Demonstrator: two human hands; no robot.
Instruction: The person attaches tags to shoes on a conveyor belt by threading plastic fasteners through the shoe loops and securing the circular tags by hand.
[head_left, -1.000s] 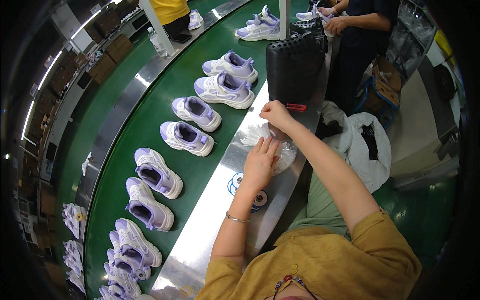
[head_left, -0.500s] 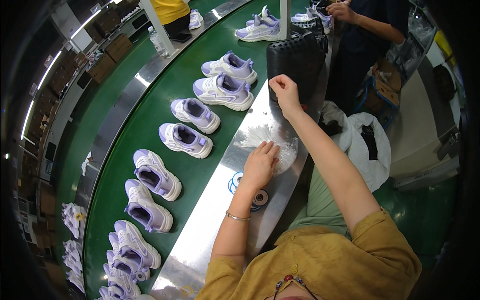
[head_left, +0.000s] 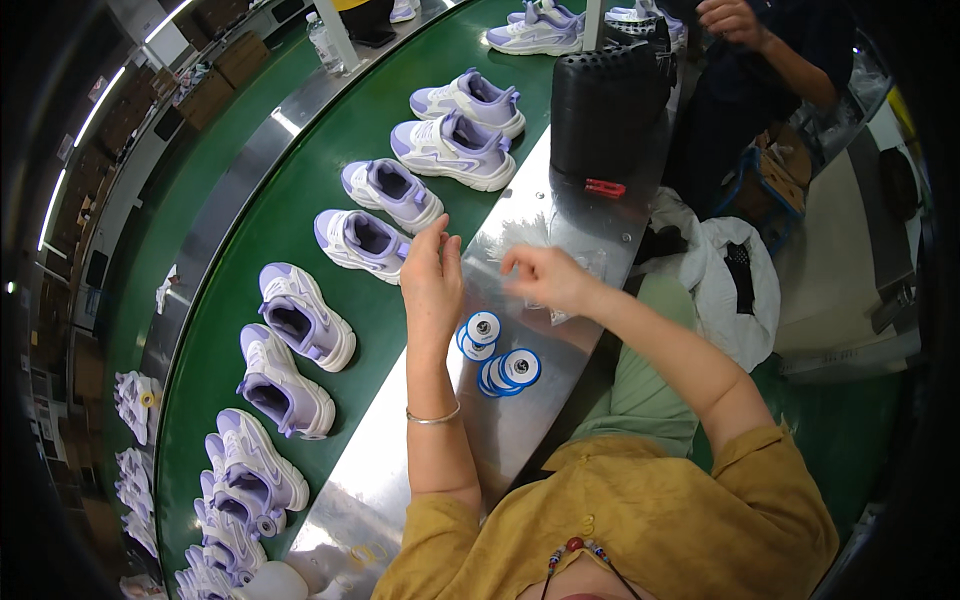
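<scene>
My left hand (head_left: 432, 278) is raised beside the heel of a white and lilac sneaker (head_left: 362, 243), fingers drawn together. Whatever it may hold is too small to make out. Over the metal ledge (head_left: 400, 460), my right hand (head_left: 548, 278) has bent fingers smeared by motion, so its grip is unclear. Partly behind that hand lies a bunch of clear plastic pieces in a clear bag (head_left: 590, 262). Closer to me on the ledge are two small groups of round white tags with blue rims, one tag (head_left: 483, 328) in the farther group and another (head_left: 520, 367) in the nearer.
Pairs of matching sneakers (head_left: 290, 378) line the green belt (head_left: 215, 345). A black perforated basket (head_left: 610, 115) stands on the ledge, with a small red object (head_left: 605, 187) before it. A white sack (head_left: 735, 310) sits to the right. Another person's hand (head_left: 735, 22) shows at the top.
My left hand has left the plastic bag and moved left to the sneaker. My right hand has come down from beside the basket toward the bag. The round tags and the red object are now uncovered.
</scene>
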